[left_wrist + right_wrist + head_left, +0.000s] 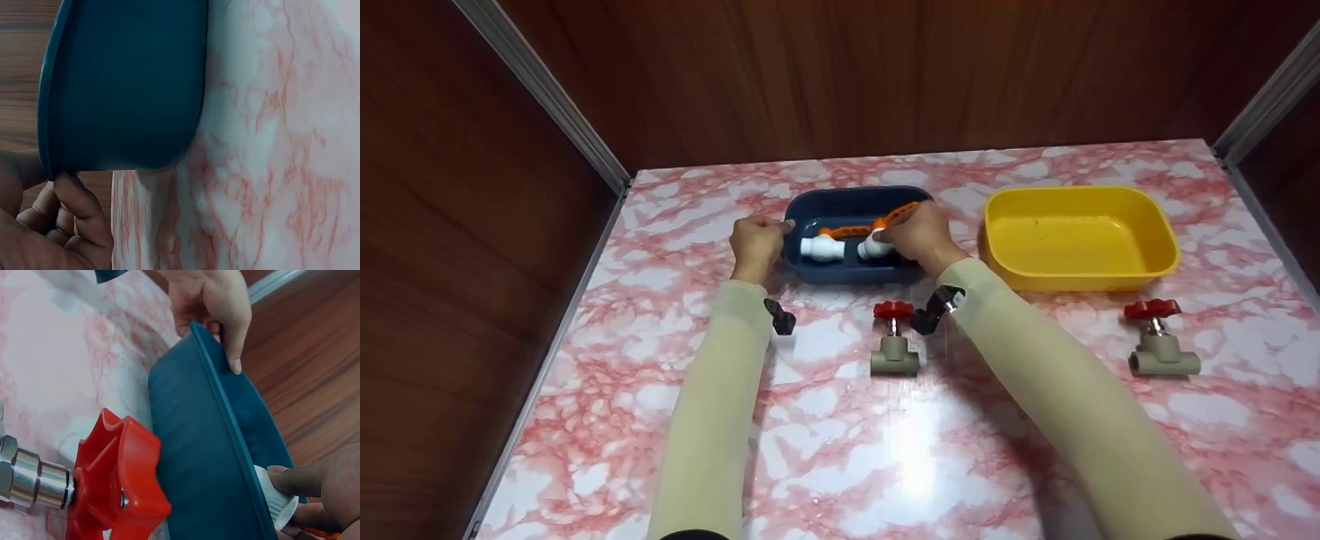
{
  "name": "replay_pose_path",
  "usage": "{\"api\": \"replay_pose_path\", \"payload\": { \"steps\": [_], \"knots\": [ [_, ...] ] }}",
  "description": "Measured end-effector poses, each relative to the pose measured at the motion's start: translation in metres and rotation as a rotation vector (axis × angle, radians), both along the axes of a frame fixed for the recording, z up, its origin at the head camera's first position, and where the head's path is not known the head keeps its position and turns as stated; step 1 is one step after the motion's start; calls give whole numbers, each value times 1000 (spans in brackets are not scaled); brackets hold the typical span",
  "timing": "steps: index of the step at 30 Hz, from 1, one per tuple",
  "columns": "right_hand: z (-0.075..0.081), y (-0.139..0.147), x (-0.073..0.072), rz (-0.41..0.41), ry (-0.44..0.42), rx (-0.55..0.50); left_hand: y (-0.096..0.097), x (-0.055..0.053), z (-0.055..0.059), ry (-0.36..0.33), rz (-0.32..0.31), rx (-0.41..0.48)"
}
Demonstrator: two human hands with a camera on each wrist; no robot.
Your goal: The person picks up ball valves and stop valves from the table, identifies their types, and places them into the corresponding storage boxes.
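Head | 2 hands | 2 white valves | 2 red-wheeled valves | 2 tubs

No readable lettering in any of the views.
Head view: no text, label, brand, number or sign that can be read on any surface; left wrist view and right wrist view: likewise no legible words, figures or symbols on anything shown.
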State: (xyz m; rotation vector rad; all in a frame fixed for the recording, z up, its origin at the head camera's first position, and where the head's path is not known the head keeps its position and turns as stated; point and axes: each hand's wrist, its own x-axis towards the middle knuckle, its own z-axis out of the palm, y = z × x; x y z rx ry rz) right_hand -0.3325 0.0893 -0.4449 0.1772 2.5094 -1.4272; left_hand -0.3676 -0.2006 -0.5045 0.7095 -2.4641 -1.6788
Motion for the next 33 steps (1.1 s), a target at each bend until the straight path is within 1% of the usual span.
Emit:
{"api": "replay_pose_path", "payload": {
  "steps": [1, 2, 3, 4, 5, 7, 8, 9, 10, 11, 12, 14, 15, 17, 18, 19, 20, 21, 23, 24, 26, 27, 29, 33],
  "knots": [
    [12, -4, 9, -2, 5, 33, -1, -3, -3, 4, 2, -1],
    [12, -5, 9, 3, 8, 47, 0, 0, 0, 6, -2, -1],
    [12, -6, 9, 2, 11, 58, 5, 5, 8, 1, 1, -17],
    [12, -6, 9, 1, 11, 67, 6, 6, 9, 7, 1, -12],
    [12, -7, 9, -3, 11, 74, 7, 8, 12, 14, -6, -2],
    [11, -7, 7, -6, 8, 81, 7, 6, 9, 19, -1, 2],
    [9, -7, 5, -5, 7, 84, 8, 8, 11, 15, -5, 3],
    [7, -6, 3, -2, 2, 85, 6, 3, 6, 2, -5, -3],
    [3, -6, -1, 4, 0, 89, 4, -1, 1, -1, 0, -4],
    [-11, -2, -13, 16, -1, 78, 1, -6, -5, -5, -1, -12],
    [-19, 0, -21, 20, 7, 102, -1, -10, -10, -15, 5, -20],
    [-39, 3, -38, 35, 32, 142, -3, -15, -15, -28, 3, -29],
    [-46, 4, -44, 42, 36, 152, -4, -15, -16, -29, 5, -32],
    [-59, 6, -55, 44, 50, 169, -4, -13, -13, -24, 0, -44],
    [-54, 4, -50, 33, 54, 191, -3, -11, -12, -14, -1, -44],
    [-54, 4, -50, 40, 49, 178, -3, -9, -10, -9, -2, -49],
    [-53, 3, -49, 29, 39, 176, -1, -5, -4, -3, -2, -52],
    [-51, 3, -48, 37, 28, 172, 1, 0, 1, 3, -8, -53],
    [-57, 3, -54, 24, 24, 189, 4, 8, 9, 10, -10, -52],
    [-59, 2, -55, 27, 25, 192, 6, 14, 15, 14, -15, -45],
    [-68, 2, -63, 36, 30, 208, 9, 19, 21, 5, -12, -45],
    [-72, 2, -67, 48, 38, 211, 9, 18, 20, 4, -11, -47],
    [-82, 3, -74, 64, 60, 224, 6, 12, 12, -2, -6, -51],
    [-97, 7, -87, 108, 88, 224, -2, -6, -8, -11, -8, -82]
  ]
}}
